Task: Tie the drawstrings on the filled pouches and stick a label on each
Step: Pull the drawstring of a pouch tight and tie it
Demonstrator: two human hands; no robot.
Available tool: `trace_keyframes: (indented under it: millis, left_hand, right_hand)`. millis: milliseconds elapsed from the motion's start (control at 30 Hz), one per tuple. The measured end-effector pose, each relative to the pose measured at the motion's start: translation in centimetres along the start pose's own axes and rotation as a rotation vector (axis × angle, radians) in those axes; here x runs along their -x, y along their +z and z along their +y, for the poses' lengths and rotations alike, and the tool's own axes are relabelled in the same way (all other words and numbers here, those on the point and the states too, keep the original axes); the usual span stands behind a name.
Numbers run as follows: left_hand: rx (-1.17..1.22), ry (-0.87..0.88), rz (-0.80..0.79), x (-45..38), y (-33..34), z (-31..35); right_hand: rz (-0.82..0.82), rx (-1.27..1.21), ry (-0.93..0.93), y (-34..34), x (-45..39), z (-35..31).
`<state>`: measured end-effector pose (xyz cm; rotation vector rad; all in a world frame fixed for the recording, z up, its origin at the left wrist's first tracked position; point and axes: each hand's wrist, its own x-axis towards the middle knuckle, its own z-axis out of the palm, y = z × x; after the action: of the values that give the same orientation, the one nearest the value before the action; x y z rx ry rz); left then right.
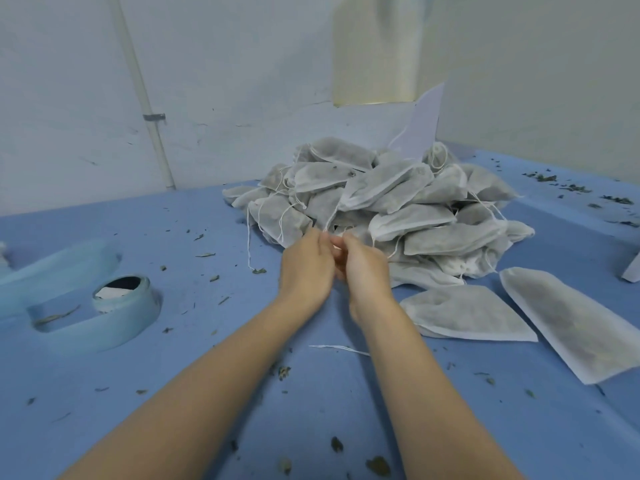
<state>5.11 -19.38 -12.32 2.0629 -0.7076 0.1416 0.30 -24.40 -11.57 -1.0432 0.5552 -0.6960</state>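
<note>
A heap of filled white fabric pouches point(384, 199) with thin white drawstrings lies at the back middle of the blue table. My left hand point(306, 268) and my right hand point(363, 271) meet at the heap's near edge, fingers curled and pinching a white drawstring point(330, 216) that rises to a pouch in the pile. The fingertips hide what lies between them. Two flat pouches point(471, 315) point(575, 325) lie apart on the table to the right of my right hand.
A roll of pale blue label tape point(126, 294) with a long loose strip point(59, 268) sits at the left. A loose white string point(337, 348) lies between my forearms. Dried leaf bits litter the blue table point(207, 375). A white paper sheet point(422, 128) stands behind the heap.
</note>
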Motion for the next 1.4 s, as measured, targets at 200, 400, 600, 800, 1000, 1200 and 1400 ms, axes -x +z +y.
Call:
trace_keyframes:
  millis: [200,400,600,800,1000,1200,1400]
  left_hand:
    - [-0.209,0.227,-0.062,3.8,-3.1,-0.2]
    - [-0.363,0.344,-0.252,5.1,-4.6,-1.0]
    - [-0.162,0.308,0.048,4.9,-6.2,-0.9]
    - [-0.333,0.638,0.072,2.7,-8.1,-0.4]
    - [-0.254,0.466,-0.072,3.3,-7.8,-0.3]
    - [-0.451,0.553,0.018,4.1,-8.4,-1.5]
    - [-0.359,0.465,0.007,3.7,-9.0,-3.3]
  right_hand:
    - [-0.133,-0.094,0.066,-0.1,0.6,-0.8]
    - [-0.048,-0.217,0.117,0.4,1.0,-1.4]
    - [-0.180,0.346,-0.087,0.5,2.6,-2.0]
    - [-0.420,0.411,-0.060,-0.6,3.2,-3.3]
    - [-0.490,0.470,-0.061,-1.3,3.1,-3.2]
    - [-0.337,0.768,-0.198,-1.5,3.0,-2.2]
    - [-0.257,0.737,-0.178,-0.7,2.9,-1.8]
